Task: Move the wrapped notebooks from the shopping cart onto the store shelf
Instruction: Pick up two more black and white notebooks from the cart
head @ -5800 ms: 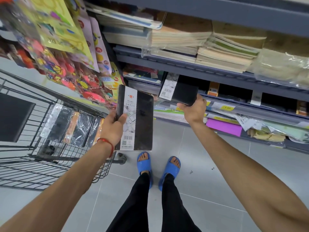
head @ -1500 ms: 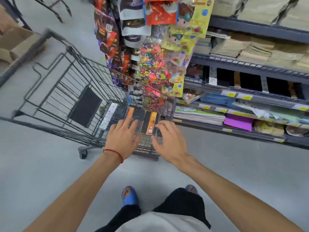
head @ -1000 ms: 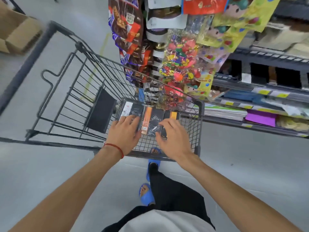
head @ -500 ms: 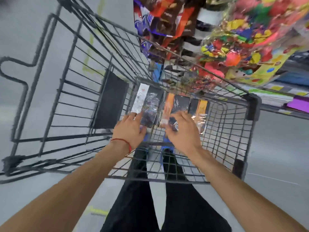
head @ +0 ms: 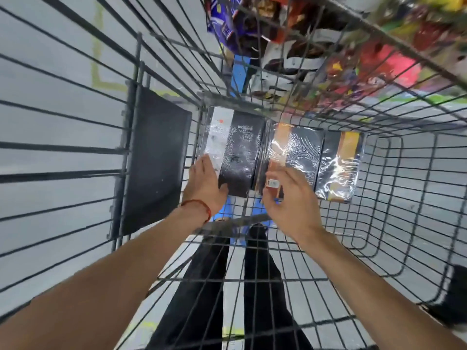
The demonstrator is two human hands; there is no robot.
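Three plastic-wrapped notebooks lie side by side on the floor of the wire shopping cart [head: 394, 198]. The left one [head: 240, 152] is black with a white band, the middle one [head: 300, 150] black with an orange band, and the right one [head: 338, 168] has a yellow-orange band. My left hand [head: 204, 185] rests flat on the near left corner of the white-banded notebook, thumb at its near edge. My right hand [head: 290, 200] pinches the near edge of the middle notebook, whose barcode label shows between thumb and fingers. The store shelf is out of view.
The cart's wire walls rise on all sides around my forearms. A black flap panel [head: 156, 152] stands on the cart's left wall. Hanging packs of toys and snacks [head: 379, 61] crowd the far right, beyond the cart. My legs [head: 255, 274] show through the mesh floor.
My head has dropped closer over the cart. Both hands have stayed at the notebooks' near edges; the right hand's fingers have curled onto the middle notebook's edge.
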